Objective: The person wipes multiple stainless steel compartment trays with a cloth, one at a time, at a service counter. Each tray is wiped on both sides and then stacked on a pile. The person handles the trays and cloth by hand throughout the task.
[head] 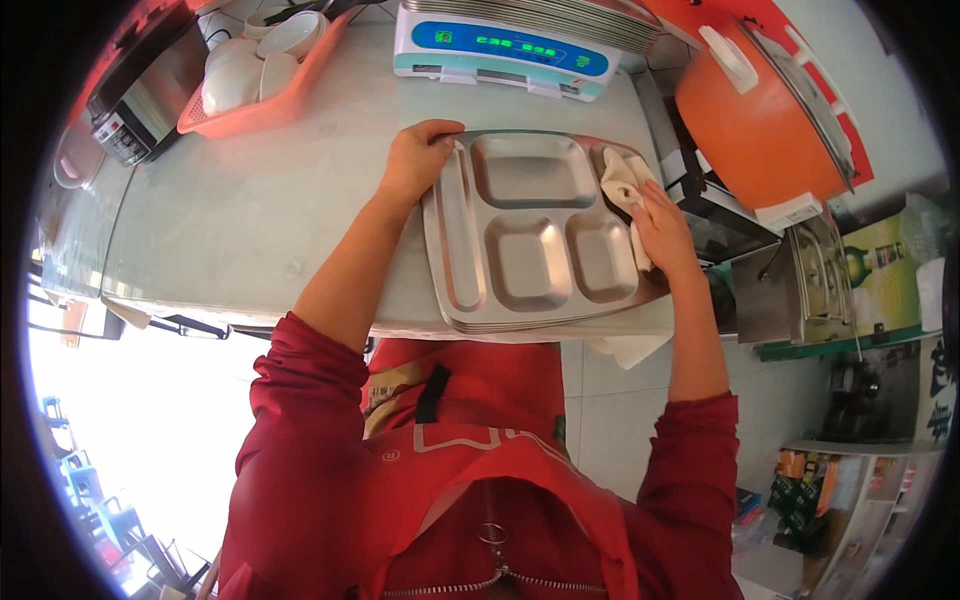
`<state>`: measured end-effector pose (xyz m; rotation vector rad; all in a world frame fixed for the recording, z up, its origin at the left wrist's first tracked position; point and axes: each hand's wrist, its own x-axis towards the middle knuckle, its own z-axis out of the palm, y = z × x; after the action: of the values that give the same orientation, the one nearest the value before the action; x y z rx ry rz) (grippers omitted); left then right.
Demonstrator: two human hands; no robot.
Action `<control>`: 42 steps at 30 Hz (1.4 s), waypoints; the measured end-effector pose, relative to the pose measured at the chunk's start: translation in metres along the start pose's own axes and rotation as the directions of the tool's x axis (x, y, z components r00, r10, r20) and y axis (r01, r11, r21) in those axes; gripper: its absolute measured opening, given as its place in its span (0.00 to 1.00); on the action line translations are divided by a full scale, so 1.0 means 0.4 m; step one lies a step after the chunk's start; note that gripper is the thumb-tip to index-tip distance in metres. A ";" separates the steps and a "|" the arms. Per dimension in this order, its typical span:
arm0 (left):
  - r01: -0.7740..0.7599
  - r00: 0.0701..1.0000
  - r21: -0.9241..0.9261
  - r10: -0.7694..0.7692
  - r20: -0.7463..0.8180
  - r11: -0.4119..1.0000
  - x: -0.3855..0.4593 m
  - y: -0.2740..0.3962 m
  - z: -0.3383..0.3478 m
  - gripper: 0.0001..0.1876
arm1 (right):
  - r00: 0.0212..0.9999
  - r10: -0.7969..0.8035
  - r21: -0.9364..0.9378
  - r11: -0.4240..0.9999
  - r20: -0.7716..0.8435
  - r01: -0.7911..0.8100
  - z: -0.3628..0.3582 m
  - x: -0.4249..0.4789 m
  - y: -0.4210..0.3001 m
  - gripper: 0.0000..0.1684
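Observation:
A stack of stainless steel compartment trays (559,225) lies in front of me at the table's near edge. My left hand (421,156) grips the far left corner of the stack, its thumb over the rim of the top tray. On the right side, my right hand (664,229) holds a cream cloth (624,176) against the top tray. The cloth covers much of the tray's right-hand compartment. Several other compartments of this tray show bare metal, with nothing in them.
Behind the trays stands a white and teal dispenser box (502,64) with a lit display. A pink plastic basket (289,105) of white bowls (232,79) and a dark, shiny appliance (154,82) sit back left. At right is a large orange pot (757,120) with white handles.

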<state>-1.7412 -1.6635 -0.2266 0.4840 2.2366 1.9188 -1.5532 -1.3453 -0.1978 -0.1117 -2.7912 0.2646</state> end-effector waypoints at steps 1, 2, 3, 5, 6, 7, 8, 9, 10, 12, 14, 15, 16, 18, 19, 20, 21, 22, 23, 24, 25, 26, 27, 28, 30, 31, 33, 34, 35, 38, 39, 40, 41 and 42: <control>-0.009 1.000 -0.013 0.009 -0.022 1.000 0.002 -0.003 0.003 0.13 | 0.998 0.050 -0.094 0.994 -0.038 -0.053 0.006 0.004 -0.017 0.20; -0.019 0.999 -0.026 0.018 -0.044 0.999 0.006 -0.009 0.008 0.13 | 0.992 0.096 -0.186 0.976 -0.081 -0.110 0.026 0.009 -0.053 0.20; -0.024 0.997 -0.032 0.021 -0.076 0.999 0.004 -0.020 0.008 0.13 | 0.984 0.130 -0.265 0.951 -0.121 -0.158 0.053 0.013 -0.091 0.21; -0.055 0.993 0.008 0.056 -0.099 0.998 0.015 -0.030 0.010 0.12 | 0.987 0.128 -0.102 0.985 -0.092 -0.137 0.066 0.008 -0.141 0.21; -0.067 0.992 0.029 0.070 -0.105 0.997 0.017 -0.037 0.011 0.12 | 0.989 0.131 -0.018 0.991 -0.075 -0.132 0.072 -0.006 -0.168 0.21; -0.053 0.993 0.025 0.056 -0.101 0.998 0.012 -0.033 0.012 0.13 | 0.989 0.135 0.068 0.989 -0.056 -0.131 0.078 -0.025 -0.203 0.22; -0.040 0.994 0.022 0.041 -0.097 0.999 0.007 -0.025 0.013 0.13 | 0.995 0.012 -0.053 0.998 -0.097 -0.017 0.085 -0.044 -0.254 0.22; -0.032 0.995 0.016 0.034 -0.096 0.999 0.005 -0.017 0.013 0.14 | 0.985 -0.120 -0.181 0.979 -0.127 0.096 0.085 -0.056 -0.315 0.22; -0.023 0.997 -0.010 0.023 -0.079 1.000 0.009 -0.021 0.018 0.14 | 0.977 -0.144 -0.117 0.985 -0.156 0.126 0.085 -0.067 -0.375 0.21; -0.006 0.998 -0.059 0.003 -0.059 0.998 0.018 -0.036 0.011 0.14 | 0.969 -0.200 -0.034 0.980 -0.144 0.197 0.055 -0.100 -0.433 0.21; -0.025 0.996 -0.027 0.023 -0.087 0.999 0.020 -0.037 0.013 0.13 | 0.964 -0.259 0.007 0.966 -0.059 0.260 0.027 -0.147 -0.455 0.20; -0.033 0.995 -0.012 0.031 -0.097 0.999 0.018 -0.035 0.015 0.12 | 0.964 -0.266 0.073 0.961 -0.029 0.267 0.013 -0.177 -0.450 0.19; -0.036 0.996 0.004 0.036 -0.085 0.999 0.014 -0.030 0.015 0.12 | 0.961 -0.276 0.136 0.952 0.004 0.273 -0.008 -0.206 -0.428 0.19; -0.044 0.997 0.037 0.046 -0.058 0.998 0.005 -0.019 0.013 0.13 | 0.970 -0.240 0.233 0.942 -0.033 0.241 -0.041 -0.239 -0.365 0.18; -0.054 0.997 0.042 0.057 -0.058 0.998 0.004 -0.021 0.011 0.13 | 0.977 -0.189 0.275 0.938 -0.099 0.209 -0.046 -0.255 -0.329 0.17; -0.063 0.996 0.047 0.066 -0.061 0.997 0.005 -0.025 0.010 0.13 | 0.985 -0.032 0.221 0.973 -0.168 0.069 -0.051 -0.266 -0.284 0.17; -0.077 0.995 0.055 0.080 -0.065 0.996 0.005 -0.024 0.006 0.13 | 0.961 0.119 0.179 0.981 -0.248 -0.075 -0.048 -0.271 -0.233 0.17; -0.133 0.989 0.166 0.141 -0.037 0.977 0.004 -0.016 0.007 0.14 | 0.947 0.092 0.032 0.996 -0.308 -0.087 -0.033 -0.269 -0.164 0.17; -0.190 0.980 0.272 0.197 0.003 0.943 0.002 0.000 0.007 0.14 | 0.931 0.061 -0.117 0.987 -0.361 -0.110 -0.023 -0.261 -0.118 0.17; -0.248 0.967 0.376 0.251 0.041 0.893 0.003 0.019 0.001 0.15 | 0.931 0.120 -0.063 0.987 -0.344 -0.151 -0.021 -0.244 -0.112 0.18; -0.447 0.893 0.453 0.418 0.170 0.771 0.001 0.037 -0.013 0.16 | 0.929 0.177 -0.010 0.982 -0.324 -0.190 -0.018 -0.228 -0.112 0.18; -0.623 0.778 0.496 0.548 0.308 0.605 -0.006 0.056 -0.033 0.19 | 0.926 0.230 0.044 0.973 -0.300 -0.228 -0.016 -0.219 -0.114 0.18; -0.770 0.624 0.498 0.635 0.456 0.399 -0.010 0.083 -0.049 0.22 | 0.920 0.239 0.026 0.970 -0.310 -0.243 -0.005 -0.215 -0.114 0.18; -0.742 0.623 0.296 0.457 0.635 0.601 -0.037 0.130 -0.059 0.29 | 0.911 0.255 0.003 0.963 -0.325 -0.269 0.005 -0.217 -0.106 0.18; -0.706 0.435 0.188 0.208 0.876 0.683 -0.129 0.208 -0.085 0.43 | 0.893 0.267 -0.010 0.957 -0.364 -0.290 0.014 -0.213 -0.104 0.19; -0.787 0.353 0.235 0.104 0.930 0.571 -0.167 0.223 -0.099 0.50 | 0.888 0.259 0.004 0.960 -0.379 -0.279 0.018 -0.210 -0.118 0.19; -0.872 0.306 0.250 0.069 0.950 0.421 -0.178 0.215 -0.106 0.53 | 0.875 0.254 0.029 0.964 -0.412 -0.266 0.029 -0.206 -0.130 0.20; -0.908 0.282 0.250 0.049 0.958 0.337 -0.181 0.212 -0.106 0.55 | 0.866 0.256 0.040 0.964 -0.429 -0.265 0.032 -0.205 -0.125 0.20; -0.912 0.296 0.262 0.064 0.953 0.315 -0.173 0.204 -0.099 0.54 | 0.856 0.259 0.052 0.963 -0.447 -0.264 0.035 -0.204 -0.122 0.20; -0.934 0.297 0.278 0.055 0.953 0.225 -0.148 0.208 -0.074 0.52 | 0.764 0.479 0.379 0.865 -0.433 -0.328 0.027 -0.197 -0.138 0.22; -0.946 0.275 0.267 0.023 0.961 0.183 -0.147 0.222 -0.067 0.51 | 0.714 0.570 0.508 0.791 -0.407 -0.341 0.014 -0.195 -0.138 0.22; -0.957 0.256 0.255 -0.011 0.967 0.140 -0.147 0.232 -0.065 0.50 | 0.632 0.705 0.734 0.607 -0.321 -0.305 0.009 -0.197 -0.122 0.23; -0.966 0.222 0.217 0.023 0.975 0.141 -0.147 0.235 -0.065 0.49 | 0.560 0.806 0.898 0.375 -0.192 -0.231 0.009 -0.204 -0.093 0.24; -0.973 0.192 0.183 0.055 0.980 0.138 -0.147 0.237 -0.069 0.48 | 0.507 0.861 0.986 0.112 -0.033 -0.125 0.009 -0.202 -0.076 0.25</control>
<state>-1.6817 -1.6970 -0.1344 2.3200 2.0072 -0.0912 -1.4796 -1.3845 -0.2210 -0.8170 -1.3340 1.6377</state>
